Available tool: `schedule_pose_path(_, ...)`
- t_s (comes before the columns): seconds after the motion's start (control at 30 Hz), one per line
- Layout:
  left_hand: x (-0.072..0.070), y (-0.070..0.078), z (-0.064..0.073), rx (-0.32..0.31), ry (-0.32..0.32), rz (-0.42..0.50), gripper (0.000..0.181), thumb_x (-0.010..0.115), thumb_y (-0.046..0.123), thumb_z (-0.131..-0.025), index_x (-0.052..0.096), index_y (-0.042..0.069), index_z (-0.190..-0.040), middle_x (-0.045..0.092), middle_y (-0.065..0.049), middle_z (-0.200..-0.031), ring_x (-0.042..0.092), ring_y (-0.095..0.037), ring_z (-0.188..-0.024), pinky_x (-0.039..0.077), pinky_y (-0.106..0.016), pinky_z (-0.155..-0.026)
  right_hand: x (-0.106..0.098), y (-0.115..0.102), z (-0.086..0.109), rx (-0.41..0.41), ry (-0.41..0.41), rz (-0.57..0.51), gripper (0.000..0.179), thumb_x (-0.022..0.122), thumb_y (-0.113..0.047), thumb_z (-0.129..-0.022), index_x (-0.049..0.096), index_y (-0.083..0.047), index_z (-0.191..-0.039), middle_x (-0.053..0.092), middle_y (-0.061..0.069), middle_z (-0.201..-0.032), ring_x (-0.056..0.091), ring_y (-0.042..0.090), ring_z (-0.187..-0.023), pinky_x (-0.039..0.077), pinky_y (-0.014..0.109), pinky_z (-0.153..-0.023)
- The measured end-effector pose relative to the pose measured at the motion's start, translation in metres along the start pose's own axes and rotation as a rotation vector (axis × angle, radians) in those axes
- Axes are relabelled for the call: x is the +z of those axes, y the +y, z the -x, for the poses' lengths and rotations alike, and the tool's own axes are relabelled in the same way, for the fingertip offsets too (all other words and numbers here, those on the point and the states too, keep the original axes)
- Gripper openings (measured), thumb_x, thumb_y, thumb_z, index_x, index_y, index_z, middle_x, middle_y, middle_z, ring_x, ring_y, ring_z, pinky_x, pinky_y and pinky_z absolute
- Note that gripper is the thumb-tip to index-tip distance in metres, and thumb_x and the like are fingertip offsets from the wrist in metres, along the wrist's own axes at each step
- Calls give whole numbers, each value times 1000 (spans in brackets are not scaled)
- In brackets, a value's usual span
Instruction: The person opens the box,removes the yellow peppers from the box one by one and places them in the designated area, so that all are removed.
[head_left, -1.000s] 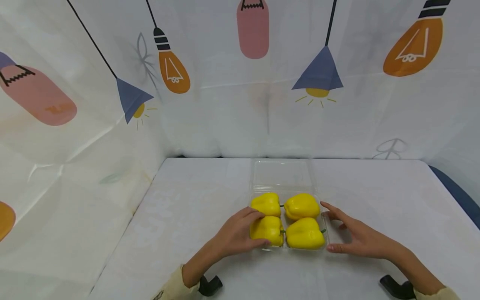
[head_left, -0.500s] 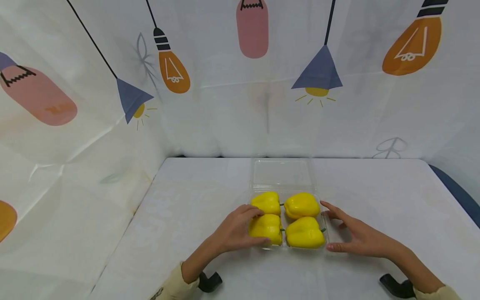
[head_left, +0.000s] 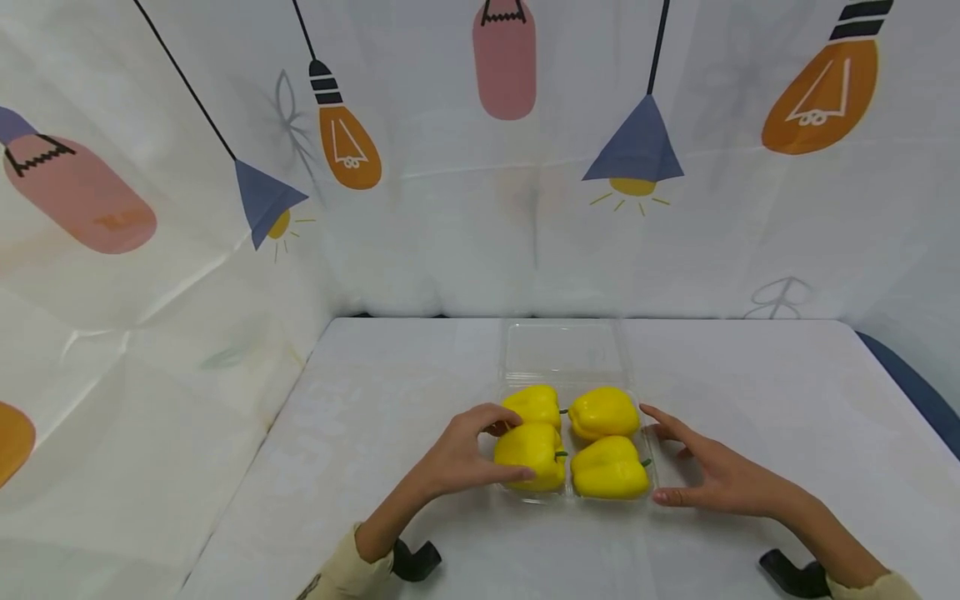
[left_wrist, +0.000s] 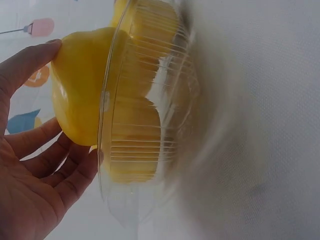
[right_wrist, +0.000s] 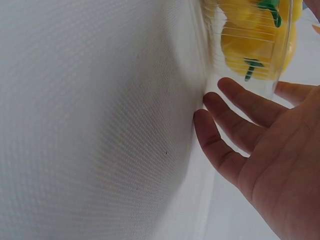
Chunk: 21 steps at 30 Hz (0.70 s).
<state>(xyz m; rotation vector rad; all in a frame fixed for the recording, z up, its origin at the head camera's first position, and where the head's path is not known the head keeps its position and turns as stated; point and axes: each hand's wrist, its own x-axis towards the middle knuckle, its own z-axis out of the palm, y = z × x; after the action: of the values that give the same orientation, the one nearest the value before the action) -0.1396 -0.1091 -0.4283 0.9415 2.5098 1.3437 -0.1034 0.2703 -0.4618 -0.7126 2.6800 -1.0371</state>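
Note:
A clear plastic clamshell container lies with its lid folded back on the table. Several yellow bell peppers sit in its base, among them a near-right one, a far-right one and a far-left one. My left hand holds the near-left bell pepper between thumb and fingers. In the left wrist view this held pepper stands well above the container rim. My right hand is beside the container's right wall, its fingers spread and slightly bent, holding nothing; in the right wrist view some fingertips touch the tabletop.
The white table runs back to a hanging sheet printed with lamps and bulbs. Another sheet drapes down on the left. Black wrist pieces show at both cuffs.
The near-left pepper has risen and shifted slightly left in my left hand, and its stem has turned more into view. My right hand has stayed in place.

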Motion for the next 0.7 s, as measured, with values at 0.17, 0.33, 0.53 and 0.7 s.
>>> schedule_pose_path(0.17,-3,-2,2,-19,17,36,56,86,41,-74,62,17,-119,61,11,-113,57,-10,-99,53,-32,-84,0,0,-1,-1,-1,1,102,80,-44,-81,15,-24,-158,52,11,-137,54,20,-117,52,33,-88)
schedule_pose_path(0.33,-5,-3,4,-26,49,41,55,87,38,-74,62,18,-119,60,12,-113,56,-11,-99,53,-37,-84,1,2,-1,-1,-2,3,103,80,-44,-81,15,-24,-158,52,11,-137,54,20,-117,52,33,-87)
schedule_pose_path(0.53,-8,0,7,-31,74,51,54,88,35,-74,61,18,-118,60,13,-112,56,-11,-100,53,-40,-84,1,2,-1,-2,1,5,103,80,-44,-81,15,-25,-158,52,11,-138,54,21,-117,52,33,-87)
schedule_pose_path(0.7,-12,2,9,-40,104,52,56,88,35,-74,60,18,-120,59,13,-113,55,-12,-100,53,-37,-84,1,3,-1,-9,6,2,102,80,-43,-81,15,-24,-158,53,11,-138,54,20,-117,52,33,-87)
